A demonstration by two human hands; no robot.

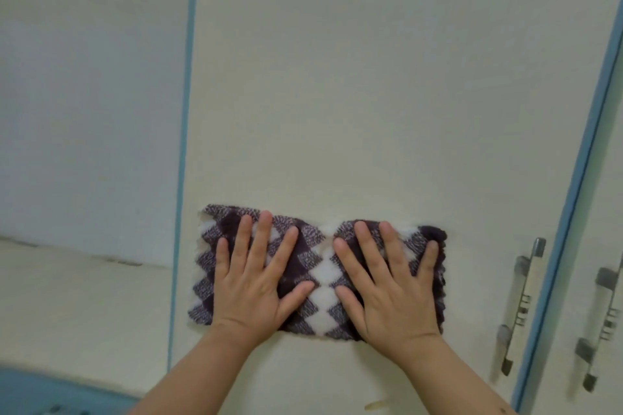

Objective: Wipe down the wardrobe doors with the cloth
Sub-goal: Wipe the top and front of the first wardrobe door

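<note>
The zigzag cloth [318,271] lay flat low on the cream wardrobe door [337,77], left hand [256,276] and right hand [387,283] pressing it, fingers [266,236] splayed and unclenched, probably to spread pressure; a metal handle [522,303] stood at its three o'clock.

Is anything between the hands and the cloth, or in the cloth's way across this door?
Nothing between them: the left hand and right hand lie flat on the cloth, pressed to the door. The panel above is bare. Only the handle near the door's right edge, apart from the cloth, would interrupt a rightward wipe.
</note>
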